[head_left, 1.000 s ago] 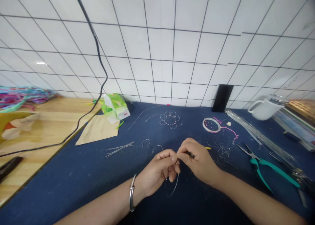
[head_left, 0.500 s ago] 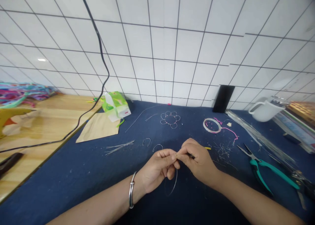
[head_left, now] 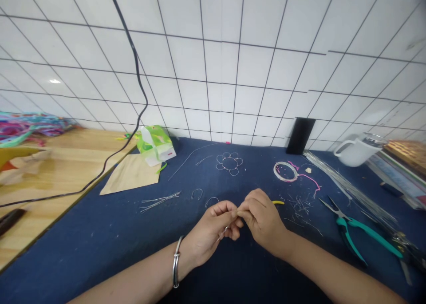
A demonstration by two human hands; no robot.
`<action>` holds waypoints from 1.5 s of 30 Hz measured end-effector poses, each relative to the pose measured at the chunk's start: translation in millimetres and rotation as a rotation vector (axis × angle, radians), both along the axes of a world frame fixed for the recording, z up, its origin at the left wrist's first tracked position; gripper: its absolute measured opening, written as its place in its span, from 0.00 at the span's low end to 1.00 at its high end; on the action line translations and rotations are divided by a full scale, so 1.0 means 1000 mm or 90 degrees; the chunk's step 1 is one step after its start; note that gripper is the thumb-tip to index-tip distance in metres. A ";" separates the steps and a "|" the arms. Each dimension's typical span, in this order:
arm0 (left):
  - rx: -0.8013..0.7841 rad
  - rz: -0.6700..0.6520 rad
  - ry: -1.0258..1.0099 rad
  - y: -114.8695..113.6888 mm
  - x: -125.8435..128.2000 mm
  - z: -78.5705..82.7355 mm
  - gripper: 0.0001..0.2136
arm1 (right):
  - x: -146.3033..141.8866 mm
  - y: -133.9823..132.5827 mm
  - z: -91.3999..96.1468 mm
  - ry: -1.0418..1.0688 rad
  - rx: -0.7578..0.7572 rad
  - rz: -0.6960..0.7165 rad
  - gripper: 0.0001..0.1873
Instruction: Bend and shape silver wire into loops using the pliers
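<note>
My left hand (head_left: 214,230), with a silver bangle at its wrist, is closed in a pinch on a thin metal wire (head_left: 222,234). My right hand (head_left: 261,217) meets it fingertip to fingertip, pinching at the same spot; the wire's end is hidden between the fingers. A yellow tip (head_left: 278,202) shows just behind the right hand, and I cannot tell whether it is held or lying there. Bent wire pieces (head_left: 211,201) lie beyond the left hand. Farther back rests a flower-shaped wire ring (head_left: 229,163) with several loops.
Teal-handled pliers (head_left: 353,224) lie at right, near wire clippings (head_left: 299,205) and a wire bundle (head_left: 349,186). A white ring with pink thread (head_left: 285,171), a white mug (head_left: 354,152) and a black upright object (head_left: 300,135) stand farther back. Straight wires (head_left: 161,201) and a green packet (head_left: 155,143) are left.
The wire that hung in a curve below my hands now lies against my left palm. Both hands stay pinched together, the right one shifted slightly.
</note>
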State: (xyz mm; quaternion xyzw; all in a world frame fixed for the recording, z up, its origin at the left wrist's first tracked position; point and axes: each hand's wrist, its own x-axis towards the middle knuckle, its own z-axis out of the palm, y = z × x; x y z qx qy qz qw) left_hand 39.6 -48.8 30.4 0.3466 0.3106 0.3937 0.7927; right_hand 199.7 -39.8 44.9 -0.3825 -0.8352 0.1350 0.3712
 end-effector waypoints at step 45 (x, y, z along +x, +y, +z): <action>-0.004 0.011 0.013 0.008 -0.002 -0.009 0.03 | 0.004 0.005 0.005 -0.235 0.088 0.031 0.11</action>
